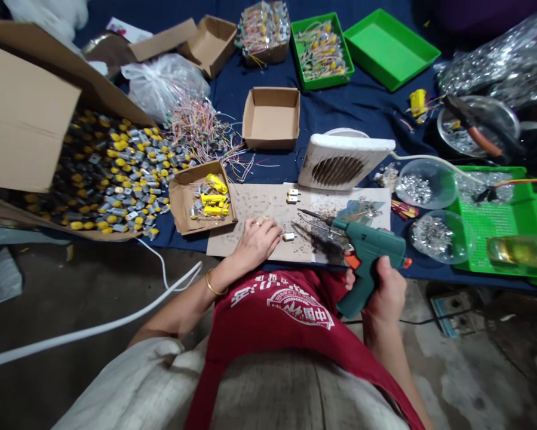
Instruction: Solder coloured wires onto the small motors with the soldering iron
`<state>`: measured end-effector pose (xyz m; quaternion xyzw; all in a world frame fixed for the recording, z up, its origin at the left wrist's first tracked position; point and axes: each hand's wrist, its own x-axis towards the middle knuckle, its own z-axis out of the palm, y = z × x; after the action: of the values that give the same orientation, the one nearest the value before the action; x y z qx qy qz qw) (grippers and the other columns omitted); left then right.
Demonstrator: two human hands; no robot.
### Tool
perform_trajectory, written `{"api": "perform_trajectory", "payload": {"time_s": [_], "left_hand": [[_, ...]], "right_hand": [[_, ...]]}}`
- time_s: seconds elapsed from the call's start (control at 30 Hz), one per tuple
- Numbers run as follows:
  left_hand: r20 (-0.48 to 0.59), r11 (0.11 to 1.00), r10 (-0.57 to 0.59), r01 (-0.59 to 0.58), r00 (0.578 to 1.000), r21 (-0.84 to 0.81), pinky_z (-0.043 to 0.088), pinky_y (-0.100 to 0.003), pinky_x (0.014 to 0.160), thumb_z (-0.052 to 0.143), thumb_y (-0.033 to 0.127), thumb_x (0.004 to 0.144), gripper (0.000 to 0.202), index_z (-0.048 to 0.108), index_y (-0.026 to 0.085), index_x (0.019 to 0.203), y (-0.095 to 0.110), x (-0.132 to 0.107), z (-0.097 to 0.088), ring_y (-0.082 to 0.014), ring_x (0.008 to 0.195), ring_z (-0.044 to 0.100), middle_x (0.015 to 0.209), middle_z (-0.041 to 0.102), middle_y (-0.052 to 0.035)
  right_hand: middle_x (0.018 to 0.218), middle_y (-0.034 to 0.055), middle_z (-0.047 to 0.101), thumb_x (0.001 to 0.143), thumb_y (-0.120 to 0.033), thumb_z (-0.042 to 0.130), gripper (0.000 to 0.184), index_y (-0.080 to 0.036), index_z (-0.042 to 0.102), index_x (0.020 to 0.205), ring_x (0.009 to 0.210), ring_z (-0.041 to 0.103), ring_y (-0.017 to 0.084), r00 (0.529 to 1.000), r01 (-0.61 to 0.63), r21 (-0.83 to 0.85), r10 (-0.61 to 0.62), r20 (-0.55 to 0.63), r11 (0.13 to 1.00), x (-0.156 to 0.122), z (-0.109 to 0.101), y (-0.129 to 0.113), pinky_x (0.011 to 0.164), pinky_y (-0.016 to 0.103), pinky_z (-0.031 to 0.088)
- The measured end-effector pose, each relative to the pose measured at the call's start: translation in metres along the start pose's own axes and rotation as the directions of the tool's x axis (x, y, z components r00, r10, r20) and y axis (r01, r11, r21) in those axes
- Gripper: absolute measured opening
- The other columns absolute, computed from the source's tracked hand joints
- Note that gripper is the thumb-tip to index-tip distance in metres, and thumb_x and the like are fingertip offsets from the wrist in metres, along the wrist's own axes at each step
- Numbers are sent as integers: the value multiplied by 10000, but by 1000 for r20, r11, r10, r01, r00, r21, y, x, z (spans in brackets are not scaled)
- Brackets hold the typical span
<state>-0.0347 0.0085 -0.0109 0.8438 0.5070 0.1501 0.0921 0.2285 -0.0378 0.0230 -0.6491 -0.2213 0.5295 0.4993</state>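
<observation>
My right hand [387, 292] is wrapped around the handle of a green soldering gun [370, 243] with an orange trigger. Its thin tip points left above the cardboard work sheet [250, 203]. Palm down on that sheet, my left hand [258, 240] has its fingers bunched together. A speck of yellow shows at its fingertips, but what they pinch is hidden. Right beside these fingers lies a small silver motor [288, 237]. Farther back on the sheet sit small motors [292, 196] close together, near the gun's tip.
A white fan [346, 161] stands behind the sheet. On the left are a carton of motors [129, 173], a wire pile [196, 128] and a small box [178, 206] with yellow-wrapped pieces. Tubs of metal bits [432, 236] and a green basket [478, 209] stand right.
</observation>
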Motion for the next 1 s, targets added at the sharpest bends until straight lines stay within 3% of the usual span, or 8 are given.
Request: {"api": "perform_trajectory", "payload": {"time_s": [0.2,0.4,0.73,0.9,1.0], "left_hand": [[-64,996,-89,90,994,0,364,-440,929,598,246,976,124,699,207,1037,-9,-13,-1,-262,1045,591,1101,711,-97],[-61,999,-10,13,998,42,322,-446,945,566,229,997,152,716,225,974,-11,-11,5,-237,1004,603,1045,744,-63],[-70,991,62,-53,996,122,321,-438,942,571,144,973,150,687,203,898,-12,-7,19,-210,904,601,911,719,-49],[-44,992,84,-79,995,101,334,-449,953,566,177,966,145,686,198,888,-12,-9,15,-223,935,605,920,716,-64],[13,993,111,-112,994,39,334,-452,975,578,193,964,134,697,216,907,-15,-15,10,-215,970,610,988,730,-60]], "right_hand": [[529,56,649,704,-725,707,543,-189,763,774,384,535,195,1000,6,27,-6,-16,1000,0,-7,4,332,323,422],[506,42,595,704,-706,719,524,-185,749,743,464,576,216,1000,5,50,-4,-17,999,2,-8,5,355,320,432],[500,46,607,703,-716,721,565,-157,759,775,381,518,178,1000,-8,76,9,-6,997,0,-9,8,324,299,393],[591,57,678,737,-697,715,554,-150,743,820,377,524,151,1000,-7,114,4,24,993,-1,2,9,324,271,406],[526,42,631,732,-743,695,615,-136,730,823,367,507,136,992,-94,142,81,96,985,1,9,12,322,245,390]]}}
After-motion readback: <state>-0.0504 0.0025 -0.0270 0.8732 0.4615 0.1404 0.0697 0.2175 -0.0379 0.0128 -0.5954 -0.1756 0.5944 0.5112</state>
